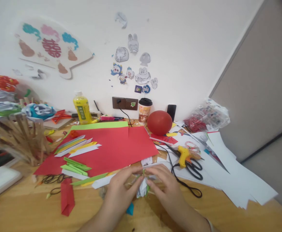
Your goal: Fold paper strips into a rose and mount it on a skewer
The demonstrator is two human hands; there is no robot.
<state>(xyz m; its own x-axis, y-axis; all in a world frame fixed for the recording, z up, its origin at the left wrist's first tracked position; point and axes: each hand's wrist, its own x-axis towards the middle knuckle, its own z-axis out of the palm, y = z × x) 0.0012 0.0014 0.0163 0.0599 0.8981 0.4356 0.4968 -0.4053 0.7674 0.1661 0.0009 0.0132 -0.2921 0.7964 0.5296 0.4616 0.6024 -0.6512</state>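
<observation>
In the head view, a small white and green folded-paper piece (142, 188) is held between my two hands above the wooden table. My left hand (124, 182) pinches it from the left with thumb and fingers. From the right, my right hand (164, 182) grips it in the same way, fingertips close to the left ones. Part of the piece is hidden behind the fingers. Below my left hand lies a blue paper scrap (130, 209). Folded green strips (75, 167) and white and yellow strips (79, 145) lie to the left.
Red paper sheets (121, 145) cover the table's middle. Scissors (194, 167), a yellow glue gun (184, 156) and its cord lie right, over white paper (242, 180). Behind stand a red balloon (159, 122), a cup (145, 112) and a yellow bottle (82, 108). Wooden sticks (27, 138) stand left.
</observation>
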